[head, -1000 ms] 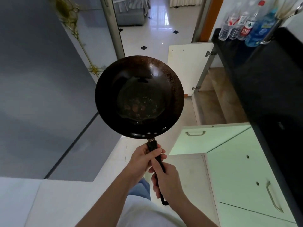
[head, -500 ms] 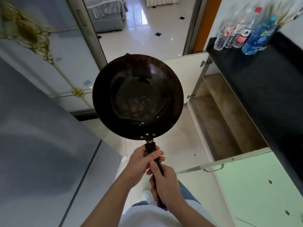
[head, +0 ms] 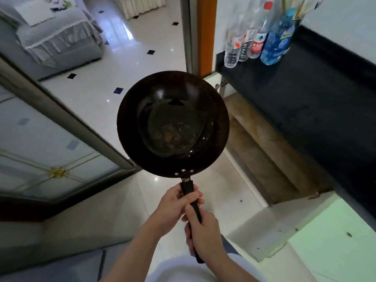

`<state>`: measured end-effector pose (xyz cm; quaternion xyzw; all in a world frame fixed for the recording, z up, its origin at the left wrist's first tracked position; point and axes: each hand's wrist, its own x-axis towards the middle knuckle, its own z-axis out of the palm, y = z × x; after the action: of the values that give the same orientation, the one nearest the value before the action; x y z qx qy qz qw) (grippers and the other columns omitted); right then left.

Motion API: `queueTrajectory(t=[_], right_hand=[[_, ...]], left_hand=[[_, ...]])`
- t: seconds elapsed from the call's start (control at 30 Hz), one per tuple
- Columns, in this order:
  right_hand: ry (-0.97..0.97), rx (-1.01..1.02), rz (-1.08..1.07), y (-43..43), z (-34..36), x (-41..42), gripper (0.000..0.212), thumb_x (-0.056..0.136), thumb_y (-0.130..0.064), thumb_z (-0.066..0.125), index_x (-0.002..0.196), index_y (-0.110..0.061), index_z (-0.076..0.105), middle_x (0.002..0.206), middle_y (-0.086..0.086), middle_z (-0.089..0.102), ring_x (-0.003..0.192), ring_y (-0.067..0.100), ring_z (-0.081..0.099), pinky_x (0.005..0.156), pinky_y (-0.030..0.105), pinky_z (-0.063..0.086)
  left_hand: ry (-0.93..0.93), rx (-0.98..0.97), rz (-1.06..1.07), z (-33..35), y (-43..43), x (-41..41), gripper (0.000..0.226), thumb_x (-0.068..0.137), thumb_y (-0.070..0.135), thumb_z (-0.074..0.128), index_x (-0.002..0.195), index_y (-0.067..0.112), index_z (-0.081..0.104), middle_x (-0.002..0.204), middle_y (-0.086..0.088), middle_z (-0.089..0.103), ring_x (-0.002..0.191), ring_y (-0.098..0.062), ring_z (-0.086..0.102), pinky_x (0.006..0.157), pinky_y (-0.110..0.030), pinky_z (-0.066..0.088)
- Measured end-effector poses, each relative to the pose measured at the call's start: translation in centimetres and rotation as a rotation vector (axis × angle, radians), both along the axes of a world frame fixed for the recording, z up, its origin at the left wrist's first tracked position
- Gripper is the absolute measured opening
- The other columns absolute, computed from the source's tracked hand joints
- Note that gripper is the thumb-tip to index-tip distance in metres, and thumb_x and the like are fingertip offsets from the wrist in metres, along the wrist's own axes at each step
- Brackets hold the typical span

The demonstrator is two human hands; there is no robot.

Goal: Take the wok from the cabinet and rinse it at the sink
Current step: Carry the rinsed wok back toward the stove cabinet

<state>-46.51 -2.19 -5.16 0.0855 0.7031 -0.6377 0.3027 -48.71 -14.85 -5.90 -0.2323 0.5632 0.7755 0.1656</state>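
A dark round wok [head: 173, 123] with brownish rust-like marks in its bottom is held out in front of me, level, above the floor. Its black handle [head: 192, 202] points back toward me. My left hand [head: 175, 208] grips the handle near the wok. My right hand [head: 205, 235] grips it farther back. The open cabinet [head: 270, 151] under the black countertop is to the right of the wok, its shelves bare. No sink is in view.
A black countertop [head: 309, 102] runs along the right with several plastic bottles [head: 256, 41] at its far end. A pale green cabinet door [head: 333, 247] stands open at the lower right. A glass sliding door [head: 50, 151] is on the left, a doorway and sofa [head: 55, 39] beyond.
My view has swung up and left, bringing the doorway and sofa into sight. The wok stays in both hands, and the open green door has slid toward the lower right.
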Motion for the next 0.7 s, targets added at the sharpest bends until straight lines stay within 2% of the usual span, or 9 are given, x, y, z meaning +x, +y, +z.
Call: queueTrajectory(t=[0.1,0.2,0.27,0.33,0.4,0.5,0.6,0.7], right_hand=[[0.008,0.035,-0.068,-0.1,-0.1,-3.7,0.036,0.102,-0.031,0.050,0.079,-0.008,0.064,0.046,0.002,0.056,0.035,0.015,0.048,0.036,0.025,0.043],[0.032,0.100,-0.143,0.7,-0.2,-7.1,0.035,0.101,-0.030,0.053,0.077,-0.009,0.067,0.043,-0.001,0.057,0.036,0.007,0.050,0.040,0.017,0.041],[0.039,0.143,-0.181,1.3,-0.4,-8.8,0.034,0.100,-0.031,0.053,0.077,-0.011,0.067,0.044,-0.001,0.059,0.039,0.005,0.052,0.044,0.019,0.043],[0.029,0.173,-0.232,2.2,-0.4,-10.0,0.034,0.101,-0.032,0.051,0.078,-0.013,0.068,0.046,0.000,0.059,0.040,0.007,0.054,0.048,0.025,0.046],[0.017,0.195,-0.284,3.0,-0.3,-11.2,0.035,0.101,-0.034,0.050,0.079,-0.013,0.067,0.048,0.001,0.060,0.041,0.010,0.055,0.050,0.030,0.048],[-0.029,0.196,-0.392,4.4,-0.1,-12.7,0.036,0.102,-0.036,0.048,0.078,-0.016,0.066,0.049,0.002,0.060,0.037,0.011,0.053,0.045,0.030,0.046],[-0.082,0.170,-0.521,6.0,0.0,-13.8,0.037,0.102,-0.034,0.048,0.079,-0.012,0.066,0.050,0.003,0.059,0.034,0.014,0.051,0.038,0.027,0.044],[-0.083,0.126,-0.659,7.6,0.2,-15.0,0.038,0.103,-0.031,0.048,0.077,-0.007,0.064,0.044,0.002,0.055,0.030,0.014,0.048,0.032,0.024,0.039]], left_hand=[[-0.010,0.033,-0.096,-0.1,0.0,-4.6,0.023,0.092,0.013,0.066,0.112,0.004,0.060,0.095,-0.009,0.073,0.085,-0.021,0.070,0.048,-0.025,0.043],[-0.021,0.065,-0.166,-0.3,1.0,-8.7,0.020,0.092,0.010,0.065,0.111,0.006,0.061,0.095,-0.010,0.073,0.085,-0.022,0.069,0.049,-0.025,0.044],[-0.035,0.067,-0.226,-0.4,2.0,-11.1,0.021,0.091,0.010,0.065,0.111,0.005,0.062,0.095,-0.010,0.073,0.086,-0.022,0.070,0.054,-0.029,0.046],[-0.050,0.058,-0.289,-0.4,3.2,-13.1,0.021,0.089,0.010,0.066,0.109,0.006,0.063,0.095,-0.011,0.073,0.088,-0.023,0.070,0.067,-0.036,0.046],[-0.065,0.056,-0.347,-0.5,4.5,-15.0,0.014,0.091,0.009,0.065,0.104,0.010,0.067,0.094,-0.011,0.074,0.088,-0.026,0.070,0.073,-0.040,0.044],[-0.079,0.069,-0.450,-0.4,6.8,-17.7,0.011,0.090,0.009,0.064,0.101,0.012,0.067,0.091,-0.011,0.074,0.086,-0.025,0.069,0.076,-0.040,0.041],[-0.102,0.117,-0.560,-0.5,9.3,-19.9,0.016,0.086,0.011,0.066,0.102,0.011,0.066,0.089,-0.009,0.074,0.086,-0.023,0.069,0.084,-0.043,0.037],[-0.122,0.120,-0.669,-0.7,11.8,-22.0,0.014,0.092,0.008,0.063,0.106,0.008,0.064,0.090,-0.009,0.073,0.088,-0.024,0.066,0.090,-0.048,0.033]])
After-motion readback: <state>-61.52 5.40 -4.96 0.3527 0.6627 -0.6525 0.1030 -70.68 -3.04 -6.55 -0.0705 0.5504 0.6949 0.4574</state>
